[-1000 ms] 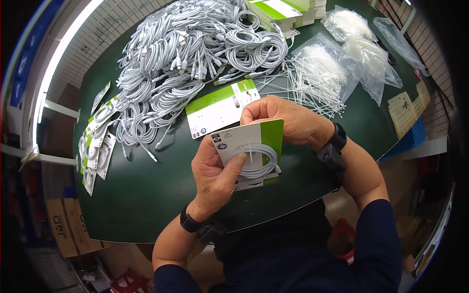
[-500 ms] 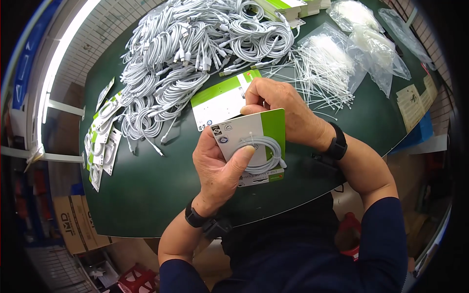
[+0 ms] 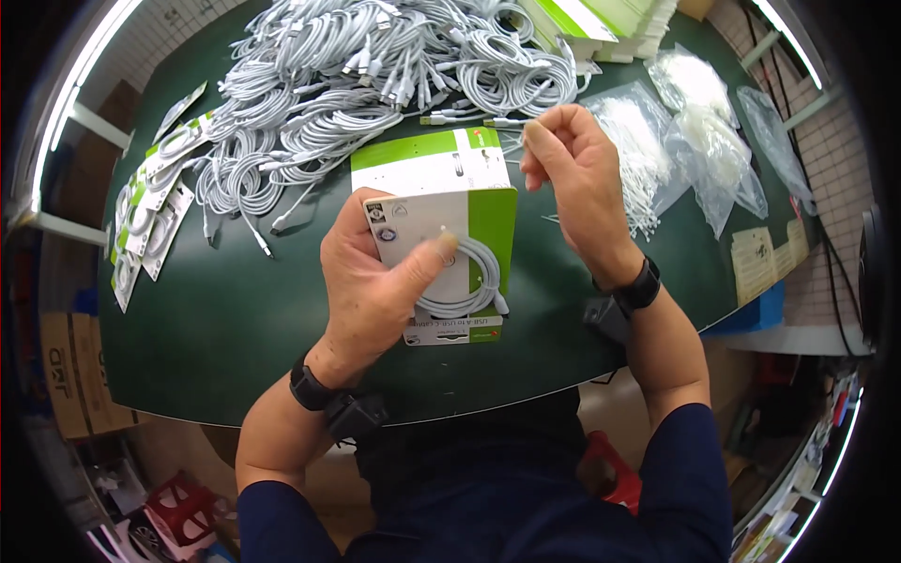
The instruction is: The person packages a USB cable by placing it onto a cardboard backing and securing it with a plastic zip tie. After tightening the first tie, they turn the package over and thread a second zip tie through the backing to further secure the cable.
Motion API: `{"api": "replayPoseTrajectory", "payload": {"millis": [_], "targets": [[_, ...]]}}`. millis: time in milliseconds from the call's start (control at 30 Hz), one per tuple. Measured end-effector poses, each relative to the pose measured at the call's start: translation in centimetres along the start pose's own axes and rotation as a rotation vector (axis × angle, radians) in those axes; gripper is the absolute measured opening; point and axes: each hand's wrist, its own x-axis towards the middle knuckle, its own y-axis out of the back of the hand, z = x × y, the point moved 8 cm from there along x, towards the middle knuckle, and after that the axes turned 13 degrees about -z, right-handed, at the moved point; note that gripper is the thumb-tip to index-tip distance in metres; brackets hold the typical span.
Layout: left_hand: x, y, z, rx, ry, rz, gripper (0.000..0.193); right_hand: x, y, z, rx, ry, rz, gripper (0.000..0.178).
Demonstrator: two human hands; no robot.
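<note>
My left hand (image 3: 371, 281) grips a green and white packaging card (image 3: 490, 218), thumb across its front. A coil of pale grey USB cable (image 3: 487, 267) lies against the card's lower half, and a small white tie end sticks up by my thumb. Raised to the right of the card, apart from it, is my right hand (image 3: 584, 183). Its fingers are curled and pinched together; whatever they hold is too small to make out. Behind the held card, another green and white card (image 3: 394, 155) lies on the table.
A big heap of coiled grey cables (image 3: 319, 84) covers the back of the green table (image 3: 235, 347). White cable ties (image 3: 624, 141) and clear plastic bags (image 3: 723, 169) lie at the right. Finished-looking carded cables (image 3: 145, 211) sit at the left, stacked cards (image 3: 610, 23) at the back.
My right hand has drawn away from the card and up to its right. My left hand still holds the card and coil, now further left in view; the whole view has shifted.
</note>
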Motion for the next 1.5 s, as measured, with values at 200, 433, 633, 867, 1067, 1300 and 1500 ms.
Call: {"api": "replayPoseTrajectory", "payload": {"millis": [200,433,633,867,1067,1300,1500], "targets": [[0.2,3.3,-1.8,-0.152,0.005,0.168,0.032,-2.3,-6.8,0.3,-0.080,-0.159,-0.481,0.031],[0.7,2.8,-1.0,-0.172,-0.069,0.237,0.047,-2.2,-7.6,0.4,-0.049,-0.176,-0.494,0.043],[-0.4,-0.8,5.0,1.038,-0.406,0.050,0.045,-1.4,-5.7,0.7,0.104,-0.128,-0.320,0.042],[0.1,-3.4,3.9,1.301,-0.528,-0.186,0.034,-1.8,-5.5,0.5,0.063,-0.058,-0.393,0.041],[0.7,-3.3,3.7,1.239,-0.568,-0.237,0.031,-1.8,-5.3,-0.4,-0.034,0.032,-0.404,0.040],[1.2,-1.7,4.5,1.133,-0.584,-0.303,0.036,-1.6,-5.8,-0.1,-0.006,0.033,-0.370,0.038],[1.4,1.0,6.4,0.874,-0.381,0.117,0.044,-1.0,-4.2,-0.2,0.095,0.029,-0.281,0.036]]}}
